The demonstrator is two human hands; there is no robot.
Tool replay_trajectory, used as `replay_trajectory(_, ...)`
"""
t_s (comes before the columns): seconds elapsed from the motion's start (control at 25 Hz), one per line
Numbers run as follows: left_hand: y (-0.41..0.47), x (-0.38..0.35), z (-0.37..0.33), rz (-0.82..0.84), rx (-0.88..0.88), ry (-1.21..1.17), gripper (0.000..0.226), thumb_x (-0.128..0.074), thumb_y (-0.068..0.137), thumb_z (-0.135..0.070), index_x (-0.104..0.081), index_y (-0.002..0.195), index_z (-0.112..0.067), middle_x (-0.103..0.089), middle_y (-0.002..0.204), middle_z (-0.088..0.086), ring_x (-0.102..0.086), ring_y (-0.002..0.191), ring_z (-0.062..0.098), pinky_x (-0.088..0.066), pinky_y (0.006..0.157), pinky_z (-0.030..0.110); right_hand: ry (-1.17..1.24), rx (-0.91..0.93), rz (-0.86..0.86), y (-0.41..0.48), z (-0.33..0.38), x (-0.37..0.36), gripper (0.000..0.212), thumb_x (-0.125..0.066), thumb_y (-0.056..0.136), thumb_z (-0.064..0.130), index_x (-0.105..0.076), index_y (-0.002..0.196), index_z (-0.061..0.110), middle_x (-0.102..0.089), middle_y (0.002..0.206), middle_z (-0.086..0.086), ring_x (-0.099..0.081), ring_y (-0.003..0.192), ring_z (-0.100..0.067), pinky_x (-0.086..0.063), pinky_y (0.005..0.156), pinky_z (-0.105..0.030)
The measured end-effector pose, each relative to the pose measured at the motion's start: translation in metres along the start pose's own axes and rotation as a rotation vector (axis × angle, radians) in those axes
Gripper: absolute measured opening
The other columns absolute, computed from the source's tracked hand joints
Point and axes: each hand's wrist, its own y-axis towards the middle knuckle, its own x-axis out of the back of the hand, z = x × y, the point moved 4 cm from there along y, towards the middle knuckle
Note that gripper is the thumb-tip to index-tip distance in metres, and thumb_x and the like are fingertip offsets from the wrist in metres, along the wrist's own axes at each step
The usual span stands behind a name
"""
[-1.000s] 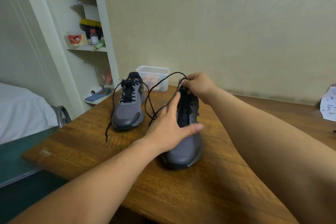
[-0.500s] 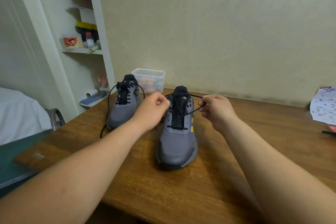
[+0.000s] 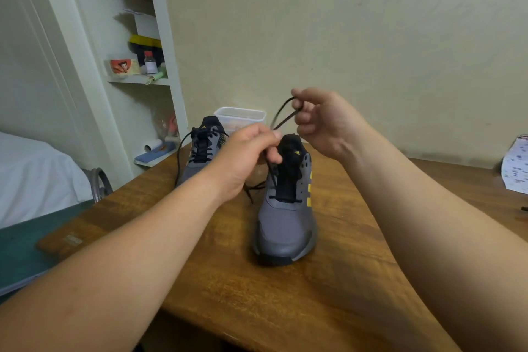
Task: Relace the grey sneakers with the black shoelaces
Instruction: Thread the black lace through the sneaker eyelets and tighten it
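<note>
Raised since before, the right hand (image 3: 323,123) and left hand (image 3: 245,158) each pinch the thin black shoelace (image 3: 271,173) over the grey yellow-striped sneaker (image 3: 285,217) at 12 o'clock, only its lowest row threaded; the second grey sneaker (image 3: 204,148) at 11 o'clock looks laced.

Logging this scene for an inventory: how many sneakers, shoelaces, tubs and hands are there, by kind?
Grey sneakers: 2, near sneaker, far sneaker
Black shoelaces: 2, held lace, far lace
Clear tub: 1
Hands: 2, left hand, right hand
Total: 7
</note>
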Motion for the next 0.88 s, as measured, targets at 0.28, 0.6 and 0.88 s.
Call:
replay_trajectory(0.28,-0.027,0.043,0.056,-0.052,0.218,-0.074,0.035,-0.063,0.105,-0.031,-0.059,0.072,-0.020,-0.056,0.066,0.002,-0.061,0.066,0.019,-0.050,0.080,0.038,0.043,0.066,-0.299,-0.003,-0.005,0.082,0.010,-0.053,0.103,0.014,-0.053,0.094,0.018,-0.048,0.068,0.005,-0.035,0.046,-0.005,-0.023,0.040,-0.017)
replay_trajectory(0.6,-0.022,0.025,0.044,0.105,0.077,0.352,0.029,-0.060,0.106,-0.039,-0.069,0.087,-0.019,-0.061,0.074,-0.003,-0.057,0.071,0.015,-0.047,0.079,0.034,0.246,0.064,-0.455,-0.048,-0.027,0.159,0.011,-0.044,0.105,0.005,-0.054,0.108,0.008,-0.043,0.073,-0.002,-0.047,0.056,-0.012,-0.050,0.054,-0.023)
replay_trajectory(0.88,0.009,-0.068,-0.009,0.270,-0.382,1.094,0.063,-0.062,0.101,-0.046,-0.041,0.160,-0.036,-0.032,0.169,-0.011,-0.015,0.158,0.015,-0.010,0.125,0.046,-0.325,0.098,0.123,-0.079,-0.030,0.093,0.014,-0.061,0.095,0.014,-0.064,0.108,0.009,-0.058,0.074,-0.006,-0.022,0.047,-0.008,-0.016,0.040,-0.019)
